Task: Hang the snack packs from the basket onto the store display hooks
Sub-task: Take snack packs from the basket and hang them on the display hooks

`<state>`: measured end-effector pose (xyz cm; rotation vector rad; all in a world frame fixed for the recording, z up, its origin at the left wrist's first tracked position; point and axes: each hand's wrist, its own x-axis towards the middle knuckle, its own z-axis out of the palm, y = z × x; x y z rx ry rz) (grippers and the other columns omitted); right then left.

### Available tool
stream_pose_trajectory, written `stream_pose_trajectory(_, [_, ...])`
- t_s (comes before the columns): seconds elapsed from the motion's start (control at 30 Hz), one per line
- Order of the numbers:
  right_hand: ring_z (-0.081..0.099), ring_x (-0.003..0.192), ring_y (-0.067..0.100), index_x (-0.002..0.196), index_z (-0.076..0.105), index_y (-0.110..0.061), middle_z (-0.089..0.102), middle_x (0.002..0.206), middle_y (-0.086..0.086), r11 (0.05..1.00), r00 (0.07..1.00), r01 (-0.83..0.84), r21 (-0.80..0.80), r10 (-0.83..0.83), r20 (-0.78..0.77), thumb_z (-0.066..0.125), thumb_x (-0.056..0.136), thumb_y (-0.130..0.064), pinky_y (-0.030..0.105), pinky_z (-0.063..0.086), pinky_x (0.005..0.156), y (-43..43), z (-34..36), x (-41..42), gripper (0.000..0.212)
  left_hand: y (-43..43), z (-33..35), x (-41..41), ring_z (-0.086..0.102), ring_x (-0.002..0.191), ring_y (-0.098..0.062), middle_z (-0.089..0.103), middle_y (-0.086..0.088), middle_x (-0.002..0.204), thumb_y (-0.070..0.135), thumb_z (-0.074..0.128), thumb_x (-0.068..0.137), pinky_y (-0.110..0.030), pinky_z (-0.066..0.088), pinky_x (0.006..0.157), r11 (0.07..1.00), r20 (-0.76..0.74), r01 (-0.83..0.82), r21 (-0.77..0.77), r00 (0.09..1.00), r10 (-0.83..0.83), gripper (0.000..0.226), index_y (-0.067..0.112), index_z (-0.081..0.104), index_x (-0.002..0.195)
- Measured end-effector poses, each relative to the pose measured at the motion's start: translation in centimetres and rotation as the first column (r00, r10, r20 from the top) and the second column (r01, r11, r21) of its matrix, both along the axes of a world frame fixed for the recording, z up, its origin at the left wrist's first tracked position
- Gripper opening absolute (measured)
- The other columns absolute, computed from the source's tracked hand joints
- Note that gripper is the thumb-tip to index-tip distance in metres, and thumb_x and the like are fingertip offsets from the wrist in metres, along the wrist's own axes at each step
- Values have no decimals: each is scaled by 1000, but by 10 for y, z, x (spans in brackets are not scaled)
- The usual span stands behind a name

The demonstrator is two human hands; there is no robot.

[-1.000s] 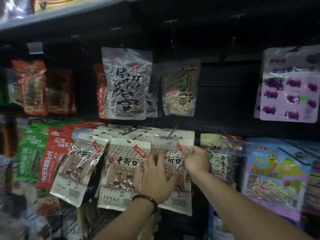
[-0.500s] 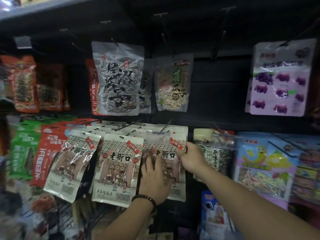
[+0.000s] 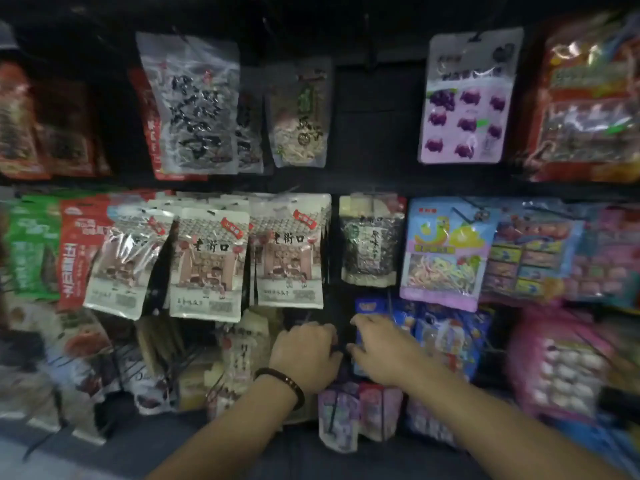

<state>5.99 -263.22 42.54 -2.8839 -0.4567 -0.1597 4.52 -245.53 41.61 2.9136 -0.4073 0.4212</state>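
Three rows of white-and-brown snack packs hang on hooks in the middle rack; the right-hand pack (image 3: 289, 251) that I was handling hangs straight. My left hand (image 3: 304, 355), with a dark bead bracelet at the wrist, sits below that pack with its fingers curled. My right hand (image 3: 384, 348) is close beside it, its fingertips at the left edge of a blue pack (image 3: 372, 306). A small dark thing lies between the two hands; blur hides what it is. The basket is out of view.
Clear seed packs (image 3: 194, 105) and a purple jelly pack (image 3: 467, 98) hang on the upper row. A dark seed pack (image 3: 370, 240) and a yellow-blue candy pack (image 3: 446, 251) hang to the right. Red and green packs (image 3: 52, 251) crowd the left. Purple packs (image 3: 346, 414) hang below my hands.
Both hands have let go of the white-and-brown pack and dropped to the row below it. The camera has tilted down, so the racks sit higher in view.
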Motion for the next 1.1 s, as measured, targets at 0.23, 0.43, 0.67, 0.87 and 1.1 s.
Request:
stream_pose_trajectory(0.23, [59,126,38,132,57,-22,58,135,11,997,977,55,-59,-66,-201,59,98,-42,46,53,100,-80,-111,-94,39,-68,-117,-75,70,110,-32,72,-5,119,56,51,93,-42,59,88,984,-224,167,67,963,-148,41,26,68,114])
stream_pose_trajectory(0.43, [58,131,38,141,54,-21,56,144,14,949,862,315,32,-271,-429,58,99,-44,44,51,107,-127,-262,-179,48,-106,-252,-125,71,109,-32,75,-6,118,59,40,90,-39,56,87,968,-497,246,41,846,-194,51,24,69,115])
stream_pose_trajectory(0.67, [58,136,36,155,49,-17,49,159,16,876,549,482,-30,-328,-769,52,91,-54,39,52,110,-165,-412,-221,73,-143,-372,-149,70,116,-23,77,3,119,67,42,84,-38,51,106,997,-789,71,-20,611,-60,54,32,74,111])
stream_pose_trajectory(0.87, [60,134,40,163,36,-20,54,155,20,867,495,496,-42,-322,-807,49,97,-44,40,52,109,-175,-448,-239,71,-188,-450,-157,67,73,-28,70,-9,80,46,69,64,-35,59,66,920,-969,-352,-174,230,-96,33,16,70,77])
stream_pose_trajectory(1.1, [61,132,32,156,47,-16,61,148,13,849,470,527,-13,-305,-828,55,103,-23,37,51,110,-181,-454,-237,54,-252,-468,-138,62,69,-16,63,-3,79,22,67,104,-19,51,50,759,-990,-640,-121,26,-135,22,6,67,120])
